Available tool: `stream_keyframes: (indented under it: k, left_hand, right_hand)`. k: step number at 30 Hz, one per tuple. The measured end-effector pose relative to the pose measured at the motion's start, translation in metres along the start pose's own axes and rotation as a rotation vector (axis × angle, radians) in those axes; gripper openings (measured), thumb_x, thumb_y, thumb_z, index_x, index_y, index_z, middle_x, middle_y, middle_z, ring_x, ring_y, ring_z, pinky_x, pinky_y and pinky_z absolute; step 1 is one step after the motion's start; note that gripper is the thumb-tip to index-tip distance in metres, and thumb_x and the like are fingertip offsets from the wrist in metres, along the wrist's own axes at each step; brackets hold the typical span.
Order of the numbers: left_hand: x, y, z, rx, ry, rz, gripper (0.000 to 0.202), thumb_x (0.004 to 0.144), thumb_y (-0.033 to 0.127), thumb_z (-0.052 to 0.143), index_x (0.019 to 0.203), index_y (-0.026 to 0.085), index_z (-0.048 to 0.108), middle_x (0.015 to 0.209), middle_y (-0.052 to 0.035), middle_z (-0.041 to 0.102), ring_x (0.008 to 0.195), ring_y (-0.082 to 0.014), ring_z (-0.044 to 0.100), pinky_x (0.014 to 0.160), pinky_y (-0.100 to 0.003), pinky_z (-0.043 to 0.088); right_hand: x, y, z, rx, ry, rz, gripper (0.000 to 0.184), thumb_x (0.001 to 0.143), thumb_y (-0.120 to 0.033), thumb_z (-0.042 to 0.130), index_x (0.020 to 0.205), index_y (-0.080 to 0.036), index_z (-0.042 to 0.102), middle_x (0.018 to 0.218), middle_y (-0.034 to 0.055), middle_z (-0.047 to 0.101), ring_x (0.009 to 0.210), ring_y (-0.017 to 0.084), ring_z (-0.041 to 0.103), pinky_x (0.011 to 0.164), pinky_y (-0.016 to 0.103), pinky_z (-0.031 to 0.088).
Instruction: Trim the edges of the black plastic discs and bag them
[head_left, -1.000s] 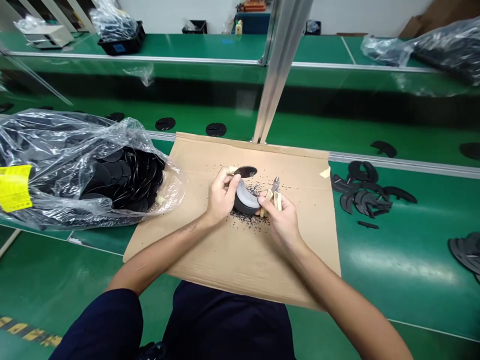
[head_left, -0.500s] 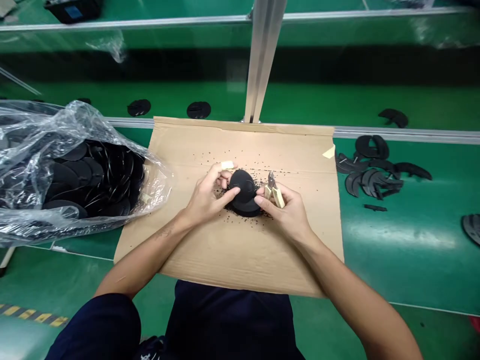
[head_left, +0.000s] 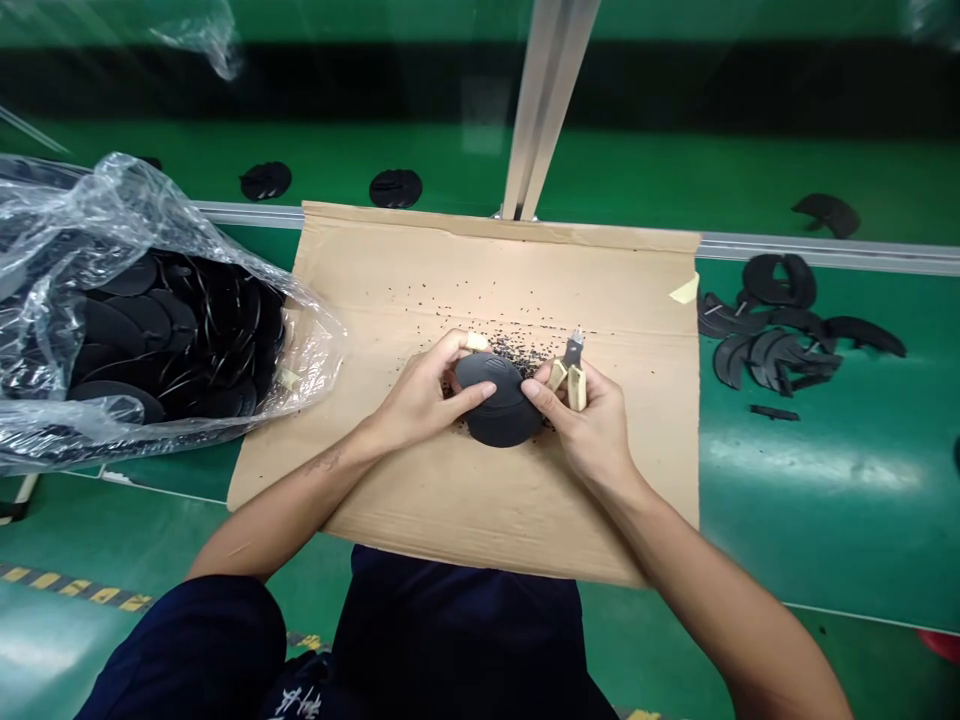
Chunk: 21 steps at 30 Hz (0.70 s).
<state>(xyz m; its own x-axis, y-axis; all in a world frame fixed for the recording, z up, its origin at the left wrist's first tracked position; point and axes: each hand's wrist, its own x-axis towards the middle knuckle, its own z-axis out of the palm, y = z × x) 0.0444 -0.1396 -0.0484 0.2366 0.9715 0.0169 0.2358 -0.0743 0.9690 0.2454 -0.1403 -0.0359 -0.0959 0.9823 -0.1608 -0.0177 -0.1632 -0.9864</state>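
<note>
My left hand [head_left: 429, 393] pinches a round, flat black disc [head_left: 489, 382] between thumb and fingers, with a pale wrap on one fingertip. In my right hand [head_left: 592, 418] are side cutters [head_left: 575, 370] with cream-yellow handles, jaws pointing away from me. My right thumb and a fingertip also touch the disc's right edge. Another dark rounded surface [head_left: 504, 428] shows just below the held disc; whether it is a separate disc, I cannot tell. Small black clippings [head_left: 517, 345] are scattered around on the cardboard sheet [head_left: 450, 510].
A clear plastic bag [head_left: 150, 425] full of black discs lies at the left, overlapping the cardboard. Curved black pieces [head_left: 776, 355] are heaped on the green table [head_left: 810, 510] at right. A metal post [head_left: 547, 110] rises behind the cardboard. Two discs [head_left: 395, 188] lie beyond the rail.
The camera view has shifted, so the background sits higher. The black disc has been turned and tilted in my fingers. The side cutters stay in my right hand, now pointing slightly more rightward.
</note>
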Motion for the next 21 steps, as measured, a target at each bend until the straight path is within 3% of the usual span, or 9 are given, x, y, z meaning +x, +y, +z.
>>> stream_keyframes:
  k: [4,7,11,15,21]
  left_hand:
    - [-0.002,-0.003,0.014,-0.257,0.038,-0.048,0.040,0.087,0.048,0.074,0.106,0.022,0.050,0.097,-0.0029,0.070,0.080,-0.0133,0.071,0.069,-0.021,0.058]
    - [-0.001,-0.003,0.021,-0.314,0.119,-0.011,0.046,0.085,0.052,0.076,0.109,0.023,0.049,0.099,-0.0027,0.070,0.082,-0.0131,0.071,0.072,-0.021,0.060]
    - [-0.002,-0.002,0.020,-0.226,0.170,0.026,0.043,0.089,0.045,0.072,0.119,0.021,0.053,0.106,-0.0059,0.071,0.092,-0.0154,0.072,0.077,-0.023,0.060]
    - [-0.005,0.000,0.016,-0.063,0.196,0.029,0.033,0.086,0.034,0.075,0.108,0.020,0.056,0.108,-0.0054,0.069,0.099,-0.0168,0.071,0.080,-0.023,0.058]
    - [-0.006,0.000,0.018,-0.030,0.186,0.090,0.032,0.085,0.028,0.075,0.103,0.021,0.049,0.108,-0.0034,0.068,0.099,-0.0154,0.071,0.083,-0.024,0.057]
  right_hand:
    - [-0.002,0.000,0.002,0.002,0.066,-0.002,0.043,0.071,-0.057,0.085,0.072,-0.022,0.058,0.066,-0.0032,0.048,0.059,0.011,0.038,0.054,0.026,0.035]
    - [-0.001,0.001,0.002,0.036,0.057,0.020,0.046,0.067,-0.057,0.087,0.073,-0.022,0.059,0.067,-0.0037,0.049,0.059,0.011,0.039,0.054,0.026,0.036]
    - [0.000,0.002,0.002,0.058,-0.012,0.057,0.047,0.062,-0.053,0.091,0.077,-0.022,0.060,0.066,-0.0054,0.050,0.057,0.010,0.039,0.054,0.025,0.035]
    - [-0.002,0.005,0.003,0.051,0.003,0.024,0.048,0.059,-0.053,0.093,0.078,-0.021,0.061,0.067,-0.0058,0.051,0.057,0.009,0.040,0.054,0.024,0.035]
    - [-0.004,0.006,0.004,0.073,0.062,0.010,0.049,0.057,-0.053,0.094,0.080,-0.021,0.066,0.072,-0.0038,0.058,0.062,0.010,0.048,0.058,0.024,0.041]
